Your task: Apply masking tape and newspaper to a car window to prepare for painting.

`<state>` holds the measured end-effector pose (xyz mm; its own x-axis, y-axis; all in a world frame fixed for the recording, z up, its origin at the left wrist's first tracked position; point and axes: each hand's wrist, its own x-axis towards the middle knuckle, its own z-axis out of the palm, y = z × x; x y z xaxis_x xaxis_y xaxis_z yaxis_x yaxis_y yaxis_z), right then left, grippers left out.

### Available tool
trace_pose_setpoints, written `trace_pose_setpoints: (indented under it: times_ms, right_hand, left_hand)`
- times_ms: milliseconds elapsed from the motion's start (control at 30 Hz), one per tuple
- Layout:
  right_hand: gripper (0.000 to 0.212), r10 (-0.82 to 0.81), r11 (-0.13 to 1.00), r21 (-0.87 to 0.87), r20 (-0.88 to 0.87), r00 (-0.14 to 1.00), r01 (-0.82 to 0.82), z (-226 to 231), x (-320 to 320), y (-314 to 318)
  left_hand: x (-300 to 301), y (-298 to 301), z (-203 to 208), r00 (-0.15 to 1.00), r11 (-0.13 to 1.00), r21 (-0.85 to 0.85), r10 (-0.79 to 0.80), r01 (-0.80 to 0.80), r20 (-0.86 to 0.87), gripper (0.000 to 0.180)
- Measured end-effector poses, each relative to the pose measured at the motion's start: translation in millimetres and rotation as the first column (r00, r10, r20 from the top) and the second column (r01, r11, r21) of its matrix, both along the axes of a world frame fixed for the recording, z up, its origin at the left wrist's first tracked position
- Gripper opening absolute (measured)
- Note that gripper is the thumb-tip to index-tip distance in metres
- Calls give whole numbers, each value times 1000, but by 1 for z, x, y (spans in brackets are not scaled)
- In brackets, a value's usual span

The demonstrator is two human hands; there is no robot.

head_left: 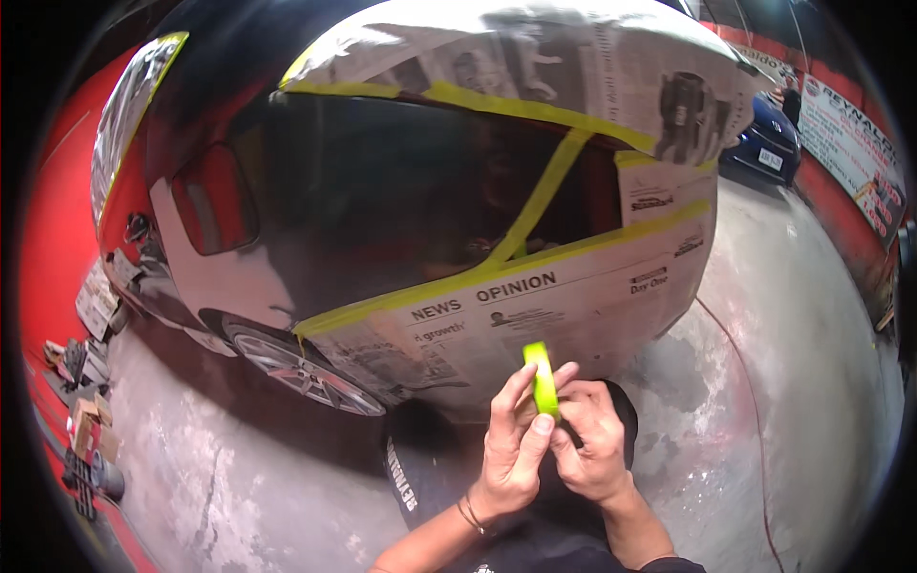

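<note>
A narrow roll of bright yellow-green masking tape (pixel 541 377) stands on edge between my two hands, in front of the car. My left hand (pixel 509 447) grips it between the thumb and fingers. My right hand (pixel 594 435) is curled against the roll's right side, its thumb and fingers bent together; its fingertips are partly hidden there. Beyond them, newspaper (pixel 535 310) covers the lower side of the dark car. Strips of yellow tape (pixel 549 191) edge the paper and cross the dark glass. More newspaper (pixel 535 57) covers the upper part.
A silver wheel (pixel 306 374) is at the car's lower left. A thin hose or cable (pixel 755 411) runs along the concrete floor on the right. Boxes (pixel 91 430) and tools lie by the red wall at left. A blue car (pixel 769 138) stands far right.
</note>
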<state>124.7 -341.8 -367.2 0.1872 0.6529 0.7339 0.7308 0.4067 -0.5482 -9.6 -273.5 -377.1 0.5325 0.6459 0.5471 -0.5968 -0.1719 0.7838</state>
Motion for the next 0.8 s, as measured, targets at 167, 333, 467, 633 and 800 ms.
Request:
trace_pose_setpoints:
  times_ms: [167,333,467,633,800]
  right_hand:
    - [21,29,999,20,108,994,-31,43,7,23]
    - [38,59,997,44,12,998,-59,63,-8,35]
    - [40,102,994,-28,-92,991,-105,65,-13,36]
    - [35,160,968,-193,-3,987,-158,66,-5,33]
    - [50,122,972,-179,-166,978,-152,51,-19,33]
  left_hand:
    - [-26,53,38,945,902,370,293,-223,-146,80]
    - [-30,66,58,977,918,349,212,-188,-33,75]
    - [-41,65,44,949,862,435,310,-259,-49,73]
    - [-63,76,13,816,497,817,575,-294,-56,76]
    - [-72,69,-10,729,425,802,684,-420,19,65]
